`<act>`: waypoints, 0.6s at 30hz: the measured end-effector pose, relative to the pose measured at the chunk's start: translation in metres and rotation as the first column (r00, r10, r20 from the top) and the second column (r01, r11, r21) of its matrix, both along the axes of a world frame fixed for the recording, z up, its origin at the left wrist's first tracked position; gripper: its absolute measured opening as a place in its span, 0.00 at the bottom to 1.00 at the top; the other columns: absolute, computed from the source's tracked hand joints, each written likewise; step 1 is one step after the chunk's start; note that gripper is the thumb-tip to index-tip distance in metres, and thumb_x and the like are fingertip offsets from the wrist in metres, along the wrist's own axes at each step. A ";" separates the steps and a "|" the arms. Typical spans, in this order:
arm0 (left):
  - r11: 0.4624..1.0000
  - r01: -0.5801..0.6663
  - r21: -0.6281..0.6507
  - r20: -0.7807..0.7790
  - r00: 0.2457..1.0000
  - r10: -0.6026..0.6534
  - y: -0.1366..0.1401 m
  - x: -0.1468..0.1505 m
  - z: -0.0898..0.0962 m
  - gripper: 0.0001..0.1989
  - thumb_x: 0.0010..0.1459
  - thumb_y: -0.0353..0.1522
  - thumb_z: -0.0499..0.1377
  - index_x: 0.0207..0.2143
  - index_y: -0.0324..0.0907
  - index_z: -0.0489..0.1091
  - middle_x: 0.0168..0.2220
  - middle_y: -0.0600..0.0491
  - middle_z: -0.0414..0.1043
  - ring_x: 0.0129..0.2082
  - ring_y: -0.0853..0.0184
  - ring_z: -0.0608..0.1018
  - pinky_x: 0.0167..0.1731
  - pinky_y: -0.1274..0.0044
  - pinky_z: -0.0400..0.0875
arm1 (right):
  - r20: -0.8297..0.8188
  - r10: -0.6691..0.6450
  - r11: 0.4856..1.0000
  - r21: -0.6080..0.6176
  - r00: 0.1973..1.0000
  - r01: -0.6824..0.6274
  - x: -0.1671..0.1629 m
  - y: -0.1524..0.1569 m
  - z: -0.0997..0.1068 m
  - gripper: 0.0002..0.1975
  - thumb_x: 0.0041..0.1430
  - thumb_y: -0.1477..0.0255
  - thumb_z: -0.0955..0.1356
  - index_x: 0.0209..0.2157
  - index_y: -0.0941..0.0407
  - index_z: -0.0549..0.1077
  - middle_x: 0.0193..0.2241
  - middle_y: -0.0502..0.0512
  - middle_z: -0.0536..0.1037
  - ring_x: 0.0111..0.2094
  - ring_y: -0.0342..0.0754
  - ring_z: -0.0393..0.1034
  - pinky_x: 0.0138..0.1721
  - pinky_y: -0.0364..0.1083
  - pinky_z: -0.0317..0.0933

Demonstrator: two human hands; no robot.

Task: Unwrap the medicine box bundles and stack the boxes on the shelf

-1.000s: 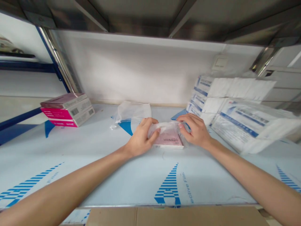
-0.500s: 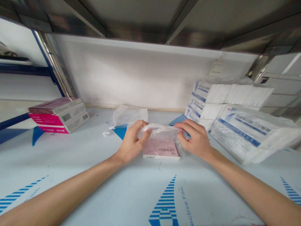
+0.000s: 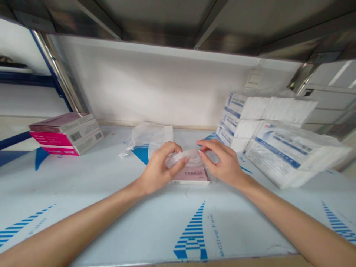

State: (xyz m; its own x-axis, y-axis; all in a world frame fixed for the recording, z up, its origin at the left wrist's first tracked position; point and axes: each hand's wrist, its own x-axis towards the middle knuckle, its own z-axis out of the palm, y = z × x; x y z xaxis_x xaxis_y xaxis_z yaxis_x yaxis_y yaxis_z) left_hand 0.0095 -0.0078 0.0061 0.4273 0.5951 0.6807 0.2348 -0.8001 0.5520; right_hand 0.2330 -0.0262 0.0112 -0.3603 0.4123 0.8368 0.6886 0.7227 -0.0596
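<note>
A flat pink-and-white box (image 3: 191, 175) lies on the table with a clear plastic bag (image 3: 191, 157) bunched over its far part. My left hand (image 3: 160, 168) grips the bag's crumpled left end between thumb and fingers. At the bag's right end is my right hand (image 3: 224, 163), thumb and forefinger apart. Its thumb tip is at the plastic; whether it presses on it I cannot tell. The hands and the bunched film hide the box's far edge.
Pink and magenta boxes (image 3: 65, 134) are stacked at the left. A second clear bag (image 3: 152, 134) lies behind my left hand. Wrapped bundles of white-and-blue packs (image 3: 280, 150) stand at the right. A metal shelf (image 3: 161, 22) hangs overhead, before a white wall (image 3: 155, 85).
The bag's upper edge, stretched between both hands before, is now bunched lower over the box. My right hand has loosened its pinch, its fingers spreading. The view has shifted slightly.
</note>
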 end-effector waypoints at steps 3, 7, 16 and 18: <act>0.999 -0.029 -0.029 0.041 0.999 0.030 0.001 0.000 0.002 0.09 0.66 0.36 0.55 0.33 0.42 0.66 0.32 0.53 0.70 0.34 0.67 0.72 0.38 0.74 0.66 | -0.035 -0.058 0.998 0.029 0.998 0.059 0.005 0.002 0.002 0.14 0.64 0.79 0.65 0.49 0.52 0.72 0.31 0.52 0.74 0.32 0.47 0.72 0.38 0.49 0.69; 0.994 -0.073 -0.076 0.098 0.992 0.080 0.005 -0.002 0.003 0.07 0.67 0.36 0.53 0.38 0.42 0.67 0.36 0.53 0.72 0.37 0.66 0.73 0.40 0.74 0.66 | -0.050 -0.076 0.997 0.015 0.996 0.077 0.010 0.002 0.006 0.14 0.63 0.78 0.66 0.50 0.53 0.72 0.32 0.53 0.74 0.33 0.49 0.71 0.39 0.50 0.69; 0.976 0.167 -0.142 0.094 0.984 -0.154 0.000 -0.011 0.025 0.09 0.59 0.30 0.59 0.31 0.44 0.59 0.28 0.57 0.62 0.29 0.70 0.66 0.32 0.76 0.64 | -0.004 -0.084 0.995 -0.056 0.996 0.084 0.007 0.002 0.008 0.27 0.51 0.87 0.63 0.51 0.52 0.71 0.41 0.55 0.73 0.33 0.47 0.70 0.36 0.48 0.69; 0.961 0.211 -0.178 0.128 0.973 -0.190 0.000 -0.011 0.031 0.08 0.59 0.31 0.59 0.32 0.43 0.60 0.29 0.57 0.62 0.29 0.70 0.66 0.31 0.77 0.64 | 0.010 -0.154 0.988 -0.027 0.988 0.154 0.011 0.001 0.011 0.27 0.49 0.87 0.63 0.49 0.53 0.72 0.42 0.57 0.71 0.33 0.48 0.70 0.34 0.49 0.68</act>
